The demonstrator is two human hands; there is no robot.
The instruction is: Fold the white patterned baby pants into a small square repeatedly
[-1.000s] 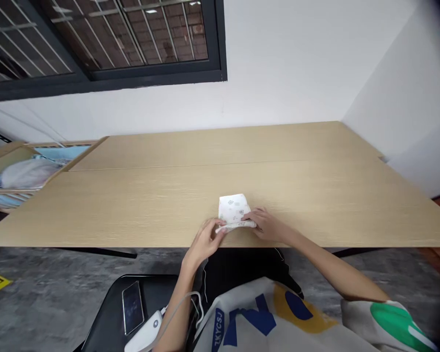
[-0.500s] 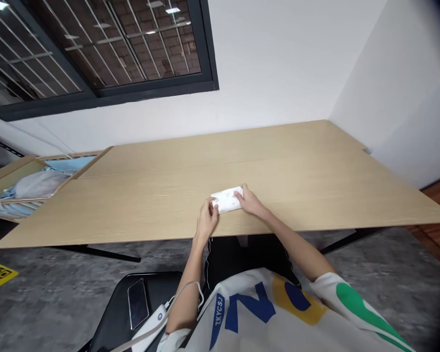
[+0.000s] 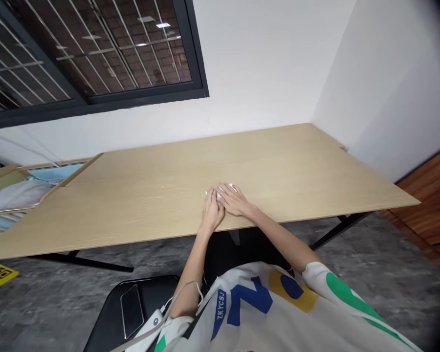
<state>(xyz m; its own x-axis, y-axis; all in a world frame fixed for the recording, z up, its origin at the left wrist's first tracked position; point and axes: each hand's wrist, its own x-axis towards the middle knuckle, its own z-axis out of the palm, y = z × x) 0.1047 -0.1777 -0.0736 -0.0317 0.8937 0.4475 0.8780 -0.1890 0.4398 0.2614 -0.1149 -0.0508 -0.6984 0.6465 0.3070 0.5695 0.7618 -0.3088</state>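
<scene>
A small folded white cloth [image 3: 220, 191] with a faint print lies near the front edge of the light wooden table [image 3: 300, 166]. Both hands lie flat on it and hide almost all of it. My left hand [image 3: 211, 214] rests on its left part with the fingers stretched forward. My right hand [image 3: 235, 201] covers its right part, fingers spread and pointing left, overlapping the left hand's fingertips.
A wooden crib [image 3: 18, 188] with blue and white bedding stands at the table's left end. A black stool [image 3: 139, 303] holding a phone [image 3: 131, 310] and a white device sits at my lower left. A dark-framed window is on the wall above.
The cloth was folded smaller, from an upright flap to a flat packet. Both hands moved over it and now press flat on top. The view turned right.
</scene>
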